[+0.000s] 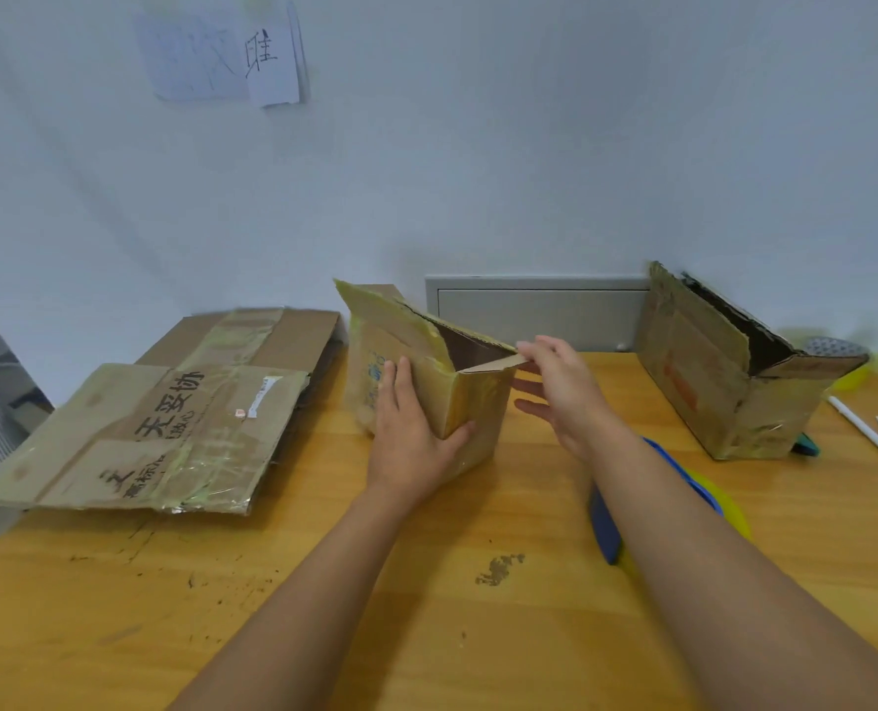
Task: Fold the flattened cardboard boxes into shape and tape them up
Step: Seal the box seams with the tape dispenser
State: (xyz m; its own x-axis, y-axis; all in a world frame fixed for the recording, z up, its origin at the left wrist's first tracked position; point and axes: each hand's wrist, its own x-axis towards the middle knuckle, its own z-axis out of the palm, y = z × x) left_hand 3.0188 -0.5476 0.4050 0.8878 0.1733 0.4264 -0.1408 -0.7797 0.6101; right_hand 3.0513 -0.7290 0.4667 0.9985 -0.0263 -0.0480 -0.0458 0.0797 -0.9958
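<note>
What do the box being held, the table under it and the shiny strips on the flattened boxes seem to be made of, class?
Box: corrugated cardboard, matte brown, going by its raw cut flap edge and creases.
Table: wood or wood-look laminate, smooth orange-yellow with faint grain and dark scuffs; which one is unclear.
Strips on the flattened boxes: probably clear plastic packing tape, glossy, wrinkled, yellow-green tinted.

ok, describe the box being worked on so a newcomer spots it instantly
On the wooden table, look mid-way along the back, between the flattened cardboard stack and the box on the right. The box being worked on is the smaller one, and the only one touched: the left hand presses its front and the right hand pinches its top flap.
</note>
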